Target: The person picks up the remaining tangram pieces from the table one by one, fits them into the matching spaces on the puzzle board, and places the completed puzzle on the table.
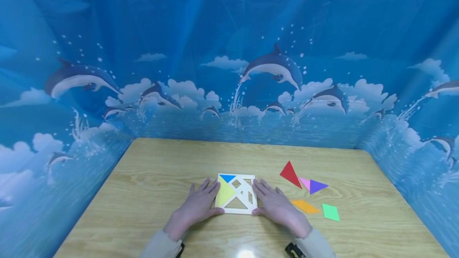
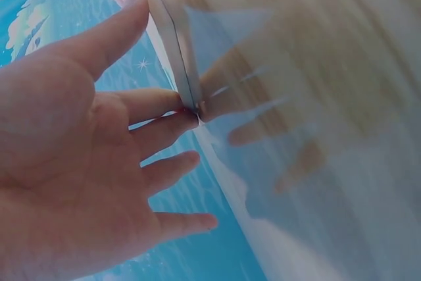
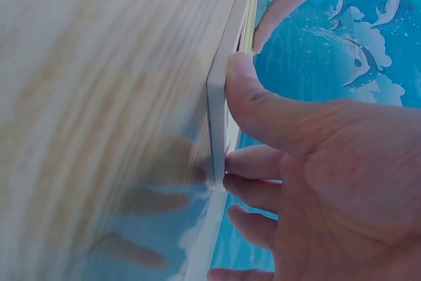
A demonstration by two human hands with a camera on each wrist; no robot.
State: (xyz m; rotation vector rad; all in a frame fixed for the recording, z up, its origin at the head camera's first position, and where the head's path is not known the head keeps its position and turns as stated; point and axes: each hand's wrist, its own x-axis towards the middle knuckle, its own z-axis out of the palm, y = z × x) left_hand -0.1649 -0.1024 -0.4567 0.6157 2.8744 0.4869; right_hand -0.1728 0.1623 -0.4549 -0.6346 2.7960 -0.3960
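Note:
A white tangram board (image 1: 238, 212) lies flat on the table in the head view, with several cut-outs showing wood. A yellow triangle (image 1: 224, 192) occupies its left side, and a blue triangle (image 1: 227, 178) its upper left corner. My left hand (image 1: 198, 205) touches the board's left side, fingers extended and spread, thumb at the lower left corner. Opposite it, my right hand (image 1: 275, 205) rests against the right side, its thumb near the lower right corner. Both wrist views show fingertips and thumb against the board's edge (image 2: 172, 41), (image 3: 217, 97).
Right of the board lie loose pieces: a red triangle (image 1: 290, 174), a pink triangle (image 1: 305, 182), a purple triangle (image 1: 317, 186), an orange parallelogram (image 1: 305, 206) and a green four-sided piece (image 1: 330, 212). A blue dolphin-print curtain (image 1: 222, 126) surrounds the wooden table (image 1: 161, 162) at back and sides.

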